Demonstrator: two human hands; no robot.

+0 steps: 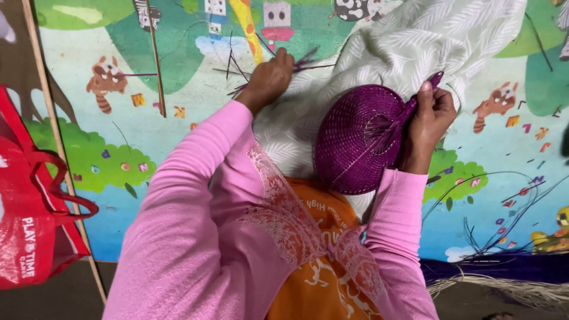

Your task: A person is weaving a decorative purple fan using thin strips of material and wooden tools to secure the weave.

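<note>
Seen from the head camera, looking down over pink sleeves: the right hand (431, 118) pinches the edge of a round purple woven basket piece (358, 139), fingers closed on a folded strip at its rim, holding it tilted above a pale leaf-patterned cloth (415, 35); the left hand (269, 80) reaches forward, fingers curled tight around thin purple strands (237, 71) lying on a colourful cartoon play mat (148, 118); a red bag (29, 213) sits at the left edge; more loose purple strands (498, 225) and pale fibres (504, 284) lie lower right.
</note>
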